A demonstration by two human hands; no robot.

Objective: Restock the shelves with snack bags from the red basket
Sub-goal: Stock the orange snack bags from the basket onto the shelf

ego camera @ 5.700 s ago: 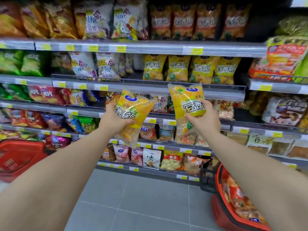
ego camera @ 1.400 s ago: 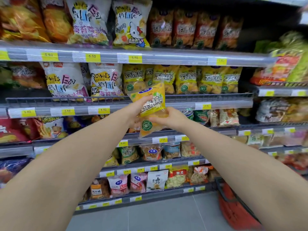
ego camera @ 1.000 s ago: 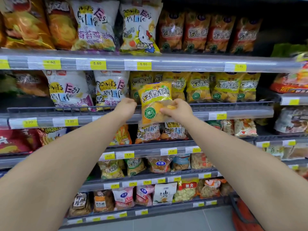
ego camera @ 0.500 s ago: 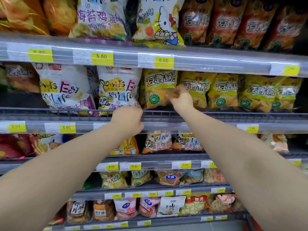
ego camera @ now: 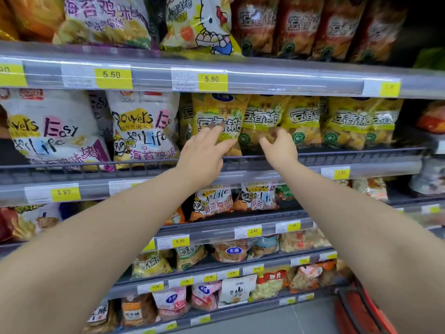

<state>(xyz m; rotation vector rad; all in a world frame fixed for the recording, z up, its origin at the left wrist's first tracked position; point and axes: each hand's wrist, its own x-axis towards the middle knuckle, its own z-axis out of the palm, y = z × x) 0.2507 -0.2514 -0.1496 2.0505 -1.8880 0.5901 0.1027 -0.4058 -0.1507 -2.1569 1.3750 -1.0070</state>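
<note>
Yellow snack bag (ego camera: pixel 218 116) upright at shelf (ego camera: pixel 375 166) front edge, behind wire rail (ego camera: pixel 361 154); long axis vertical, print outward, neighbours touching both sides. Left hand (ego camera: pixel 204 157) rests straight fingers on it. Right hand (ego camera: pixel 280 150) loosely curled, empty, just beside.

The red basket (ego camera: pixel 360 317) is cut off by the lower right corner, its contents unseen. The left hand (ego camera: pixel 203 154) covers the lower part of a yellow snack bag (ego camera: pixel 218 109), and the far-right price tag (ego camera: pixel 389 87) is blurred.
</note>
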